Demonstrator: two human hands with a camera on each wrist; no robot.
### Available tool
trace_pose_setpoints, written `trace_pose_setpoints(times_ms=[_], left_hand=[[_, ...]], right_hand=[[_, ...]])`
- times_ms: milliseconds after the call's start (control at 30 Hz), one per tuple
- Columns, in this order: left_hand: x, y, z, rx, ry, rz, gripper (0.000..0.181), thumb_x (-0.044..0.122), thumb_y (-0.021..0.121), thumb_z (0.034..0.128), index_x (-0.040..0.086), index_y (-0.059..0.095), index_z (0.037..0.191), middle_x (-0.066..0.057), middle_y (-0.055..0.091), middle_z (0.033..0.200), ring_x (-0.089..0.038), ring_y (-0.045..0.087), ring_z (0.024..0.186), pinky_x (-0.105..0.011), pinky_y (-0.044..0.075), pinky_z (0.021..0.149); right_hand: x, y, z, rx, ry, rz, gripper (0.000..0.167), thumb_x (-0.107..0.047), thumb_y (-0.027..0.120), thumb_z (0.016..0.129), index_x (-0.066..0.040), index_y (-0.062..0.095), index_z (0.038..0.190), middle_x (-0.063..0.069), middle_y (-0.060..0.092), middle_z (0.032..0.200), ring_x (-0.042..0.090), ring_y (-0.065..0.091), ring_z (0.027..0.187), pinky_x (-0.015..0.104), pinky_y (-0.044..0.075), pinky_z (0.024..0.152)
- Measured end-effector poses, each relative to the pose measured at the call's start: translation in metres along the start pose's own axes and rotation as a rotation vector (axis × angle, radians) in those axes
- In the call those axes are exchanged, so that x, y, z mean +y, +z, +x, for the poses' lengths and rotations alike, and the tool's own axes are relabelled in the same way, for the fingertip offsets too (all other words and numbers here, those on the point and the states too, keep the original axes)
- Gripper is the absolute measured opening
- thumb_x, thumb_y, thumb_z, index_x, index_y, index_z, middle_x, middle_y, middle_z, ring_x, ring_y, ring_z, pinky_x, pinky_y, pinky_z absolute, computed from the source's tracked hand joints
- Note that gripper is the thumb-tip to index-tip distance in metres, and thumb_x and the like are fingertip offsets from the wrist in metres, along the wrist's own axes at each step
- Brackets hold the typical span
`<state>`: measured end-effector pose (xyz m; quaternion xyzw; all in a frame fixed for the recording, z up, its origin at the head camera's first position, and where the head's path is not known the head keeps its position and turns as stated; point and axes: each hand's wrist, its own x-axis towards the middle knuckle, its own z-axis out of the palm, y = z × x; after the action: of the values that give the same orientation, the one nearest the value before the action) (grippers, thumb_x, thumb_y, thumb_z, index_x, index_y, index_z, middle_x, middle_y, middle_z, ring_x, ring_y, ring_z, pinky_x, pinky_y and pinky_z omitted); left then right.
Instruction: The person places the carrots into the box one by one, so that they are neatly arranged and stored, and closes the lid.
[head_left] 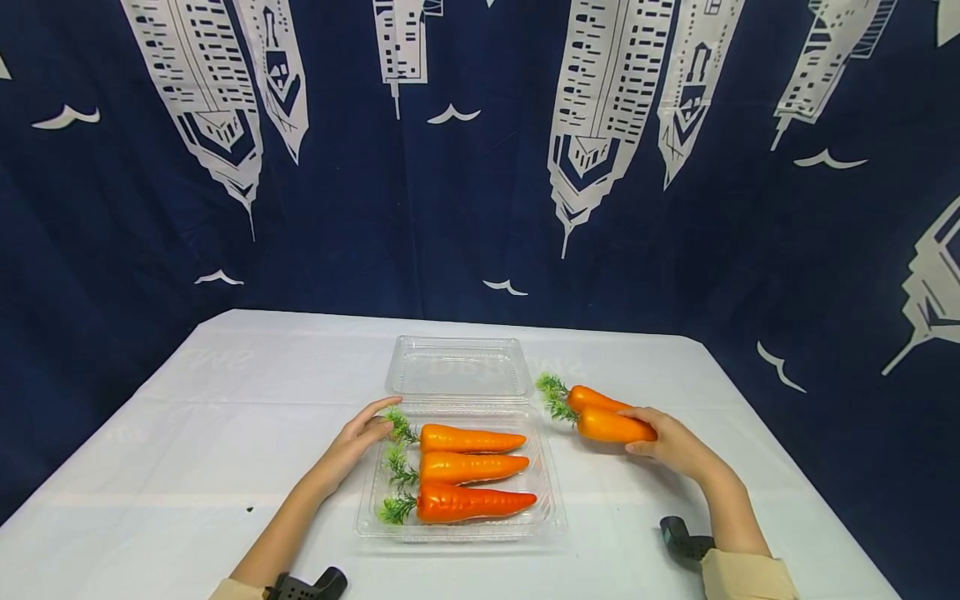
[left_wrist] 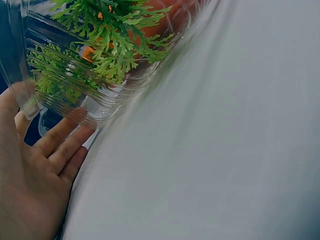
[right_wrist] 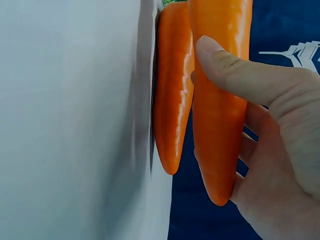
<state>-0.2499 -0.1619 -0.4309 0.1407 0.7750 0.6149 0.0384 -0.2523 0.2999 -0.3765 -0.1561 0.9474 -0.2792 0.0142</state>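
My right hand [head_left: 663, 437] grips an orange carrot [head_left: 611, 425] with a green leafy top. In the right wrist view its thumb [right_wrist: 220, 60] lies across that carrot, fingers curled behind. Just beyond it another carrot [head_left: 588, 397] lies on the table. A clear plastic clamshell container [head_left: 551, 500] stands in the middle with three carrots side by side: one at the back [head_left: 472, 439], a middle one [head_left: 472, 467] and a redder front one [head_left: 476, 503]. My left hand [head_left: 352, 446] touches the container's left edge near the hinge, its fingers fairly straight in the left wrist view.
The container's transparent lid [head_left: 459, 367] lies folded back behind its base. All of this rests on a white-covered table [head_left: 225, 400]. Behind the table hangs a dark blue cloth [head_left: 450, 200] printed with white buildings. A small dark speck [head_left: 250, 508] lies at left.
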Motion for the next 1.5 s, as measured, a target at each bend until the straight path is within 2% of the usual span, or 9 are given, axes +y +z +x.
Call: trace_pose_setpoints(times_ms=[267,533,1133,1500], left_hand=[[-0.001,0.000,0.000,-0.001,-0.003,0.006,0.044,0.031,0.047,0.0934,0.023,0.040,0.136,-0.011,0.061,0.099,-0.014,0.055,0.098,-0.039,0.036,0.095],[0.000,0.000,0.000,0.005,-0.002,0.009,0.043,0.031,0.047,0.0938,0.023,0.040,0.135,-0.012,0.062,0.097,-0.015,0.055,0.099,-0.041,0.036,0.095],[0.000,-0.001,0.000,-0.008,0.017,0.014,0.043,0.030,0.046,0.0942,0.022,0.040,0.136,-0.012,0.061,0.098,-0.012,0.056,0.095,-0.038,0.037,0.094],[0.000,0.000,0.000,0.001,0.000,0.012,0.043,0.030,0.047,0.0937,0.023,0.040,0.135,-0.013,0.061,0.105,-0.013,0.056,0.098,-0.038,0.037,0.095]], right_hand=[[-0.001,-0.002,0.000,0.031,-0.021,0.002,0.045,-0.014,0.067,0.081,-0.002,0.053,0.122,0.022,0.053,0.122,0.038,0.049,0.110,0.059,0.034,0.095],[-0.002,-0.005,0.000,0.057,-0.010,0.019,0.045,-0.012,0.066,0.081,-0.004,0.052,0.123,0.020,0.054,0.122,0.036,0.050,0.109,0.058,0.036,0.094],[-0.004,-0.009,0.001,0.098,-0.073,0.056,0.044,-0.007,0.067,0.080,-0.004,0.053,0.121,0.017,0.056,0.119,0.034,0.051,0.107,0.056,0.037,0.093],[-0.015,-0.009,0.002,0.105,-0.065,0.075,0.046,-0.009,0.066,0.080,-0.004,0.052,0.123,0.018,0.055,0.121,0.035,0.050,0.109,0.055,0.037,0.094]])
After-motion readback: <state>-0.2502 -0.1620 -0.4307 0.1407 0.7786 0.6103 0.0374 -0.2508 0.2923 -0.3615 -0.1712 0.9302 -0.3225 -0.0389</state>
